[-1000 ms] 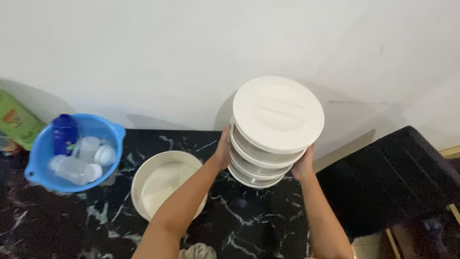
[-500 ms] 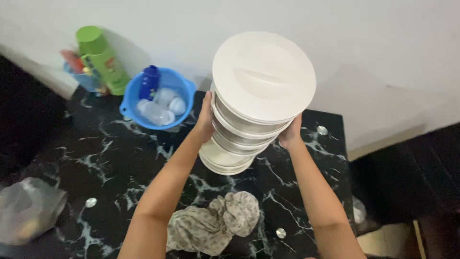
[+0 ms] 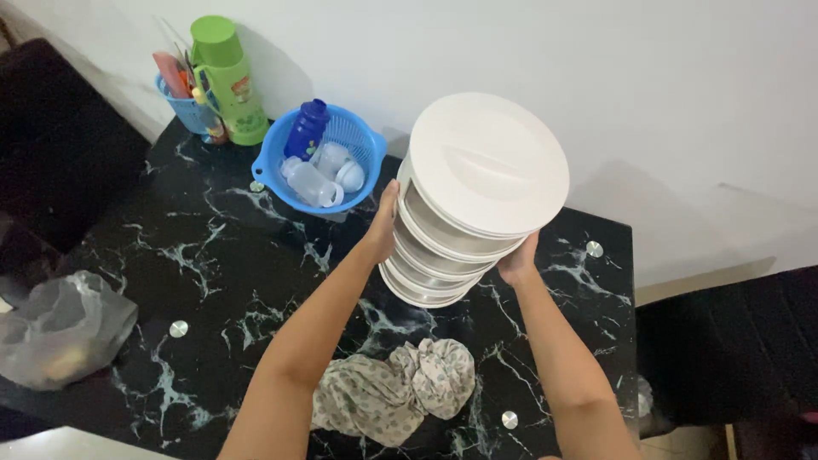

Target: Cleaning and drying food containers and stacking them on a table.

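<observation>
Two hands, left hand (image 3: 381, 223) and right hand (image 3: 517, 261), press flat against opposite sides of a lidded white stack of bowls (image 3: 467, 204), held above the black marbled desk (image 3: 213, 281), near a blue basket (image 3: 285, 183) and crumpled cloth (image 3: 392, 388).

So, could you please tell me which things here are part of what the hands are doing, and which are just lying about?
In hand:
- stack of white lidded containers, pressed between left hand and right hand

Lying about:
- crumpled patterned cloth
- blue colander of bottles
- green flask
- small blue basket
- plastic bag
- black marble table
</observation>
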